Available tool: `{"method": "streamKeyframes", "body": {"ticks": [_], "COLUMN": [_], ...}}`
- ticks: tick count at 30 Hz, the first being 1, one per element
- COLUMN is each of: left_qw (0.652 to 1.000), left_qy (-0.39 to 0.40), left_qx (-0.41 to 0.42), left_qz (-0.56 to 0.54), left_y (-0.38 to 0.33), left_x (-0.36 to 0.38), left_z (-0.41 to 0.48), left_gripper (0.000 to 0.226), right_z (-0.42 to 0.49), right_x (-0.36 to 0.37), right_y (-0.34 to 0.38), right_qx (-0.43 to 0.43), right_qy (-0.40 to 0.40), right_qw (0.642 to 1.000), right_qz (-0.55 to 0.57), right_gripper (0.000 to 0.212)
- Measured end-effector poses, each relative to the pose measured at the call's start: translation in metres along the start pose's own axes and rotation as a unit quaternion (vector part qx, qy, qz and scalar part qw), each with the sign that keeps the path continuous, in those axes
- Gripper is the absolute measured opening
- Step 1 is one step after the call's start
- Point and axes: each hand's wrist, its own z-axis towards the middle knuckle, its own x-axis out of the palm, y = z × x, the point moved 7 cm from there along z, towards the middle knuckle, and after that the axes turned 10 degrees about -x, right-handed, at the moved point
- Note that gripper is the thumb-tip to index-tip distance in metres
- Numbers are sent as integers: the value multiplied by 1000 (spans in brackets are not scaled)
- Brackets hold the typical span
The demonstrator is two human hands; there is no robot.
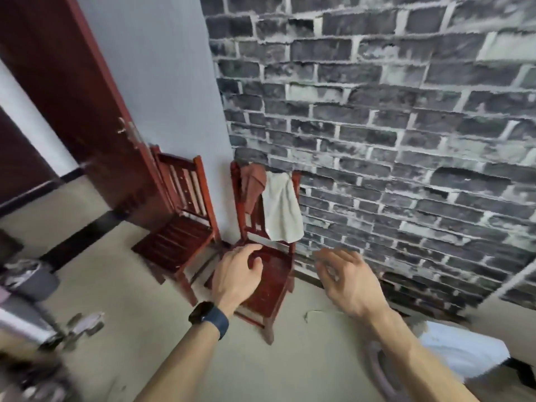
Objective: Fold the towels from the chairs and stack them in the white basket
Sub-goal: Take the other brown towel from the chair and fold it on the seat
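**Both hands empty, two towels left on the chair**

The left hand [237,271], with a dark wristwatch [207,314] on its wrist, reaches forward with fingers loosely curled round nothing. The right hand [345,278] is beside it, fingers loose and slightly parted, also holding nothing. Both hover over the seat of a dark red slatted wooden chair [275,282].

On its backrest hang a rust-brown cloth towel [253,187] and, touching it on the right, a white cloth towel [281,207], both unfolded. The second red wooden chair [179,227] to the left is bare (perhaps already cleared).

A pale blurred shape [461,352] at lower right may be the basket; I cannot tell. At least these two towels remain to be taken, folded and stacked.
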Motion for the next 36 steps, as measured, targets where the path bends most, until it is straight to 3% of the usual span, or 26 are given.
{"method": "streamKeyframes", "body": {"ticks": [7,16,25,33,36], "left_qw": [999,1000,997,983,977], "left_qy": [-2,13,67,131,136], "left_qx": [-35,-3,40,87,99], "left_qz": [14,8,23,90,134], "left_y": [98,130,120,109,110], "left_x": [-68,-89,-44,17,43], "left_z": [102,230,374,509,552], "left_gripper": [35,36,40,49,59], "right_z": [109,218,348,477,521], "right_x": [79,131,208,277,298], "right_y": [71,78,-3,-90,-116], "right_qx": [-4,53,164,296,326], "right_qy": [33,13,35,65,79], "right_qw": [999,996,982,951,942], "right_qz": [35,65,85,64,1], "right_gripper": [44,39,47,72,85]}}
